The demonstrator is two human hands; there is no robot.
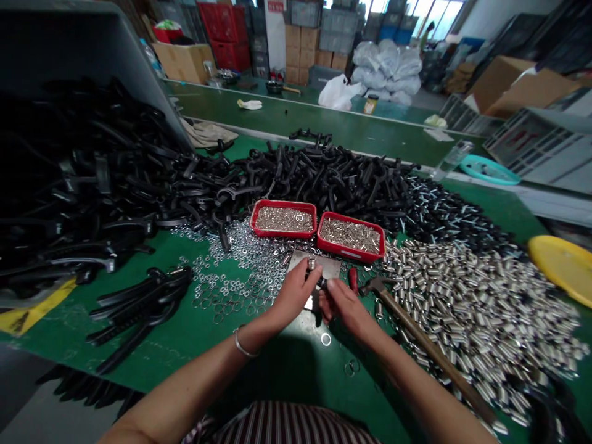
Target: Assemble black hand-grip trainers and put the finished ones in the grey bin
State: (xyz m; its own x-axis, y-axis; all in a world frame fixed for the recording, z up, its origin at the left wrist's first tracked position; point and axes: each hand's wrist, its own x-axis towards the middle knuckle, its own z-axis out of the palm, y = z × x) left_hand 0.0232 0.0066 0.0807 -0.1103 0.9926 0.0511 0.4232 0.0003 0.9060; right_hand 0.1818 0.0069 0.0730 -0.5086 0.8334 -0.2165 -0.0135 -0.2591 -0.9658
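Note:
Over a small metal plate (pixel 329 266), my left hand (pixel 291 290) is closed, thumb and fingers round a ribbed silver cylinder (pixel 312 263) whose top end sticks up. My right hand (pixel 345 303) meets it from the right. Its fingers are curled at a small black part (pixel 322 283), which lies between the two hands and is mostly covered by them. Whether the cylinder and the black part are joined I cannot tell. Just below the hands a single thin ring (pixel 326 339) lies flat on the green table (pixel 272 376).
Beyond the hands stand two red trays (pixel 284 234) (pixel 349 251) of tiny metal parts. A hammer (pixel 430 345) and red-handled tool (pixel 353 279) lie right, beside heaped silver cylinders (pixel 476 308). Loose rings (pixel 240 271) spread left. Black handles (pixel 324 179) pile behind; more (pixel 143 302) lie left.

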